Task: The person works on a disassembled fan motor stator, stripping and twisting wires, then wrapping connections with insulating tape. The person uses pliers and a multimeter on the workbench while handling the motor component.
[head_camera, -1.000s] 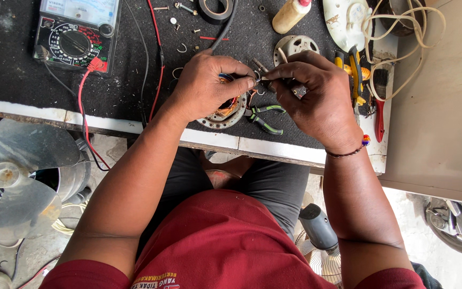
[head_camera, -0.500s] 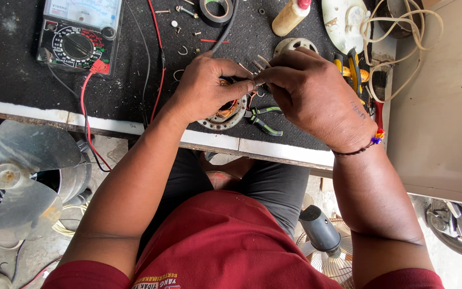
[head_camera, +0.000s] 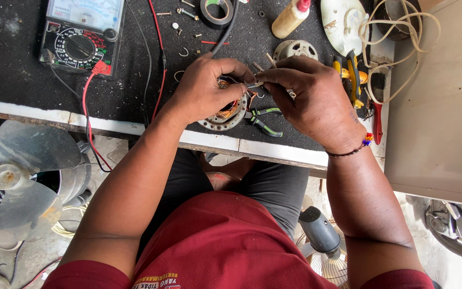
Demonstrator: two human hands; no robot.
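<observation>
Left hand curled over the motor stator, thumb and fingers closed on its top side; copper windings show under the palm. Right hand pinched shut, thumb and forefinger gripping a thin wire lead right where the two hands meet. What the left fingertips grip at that meeting point: cannot tell, too small. Stator sits on the black bench mat, close to the near edge, roughly mid-width.

Touching the stator's right side: small pliers with green-and-black handles, lying flat, handles toward the near edge. Beyond the right hand: round metal bearing cap. Right of the hand, near the right edge: yellow-handled cutters and a red-handled tool, partly under the wrist.

Far edge: roll of black tape, glue bottle with red cap, white plastic cover, coil of cream cable at the far right corner. Loose screws left of the tape.

Far left corner: analogue multimeter; its red lead runs off the near edge, black lead alongside.

Below the bench, left: clear fan blade on the floor. Right of the lap: grey fan motor housing above a wire guard.
</observation>
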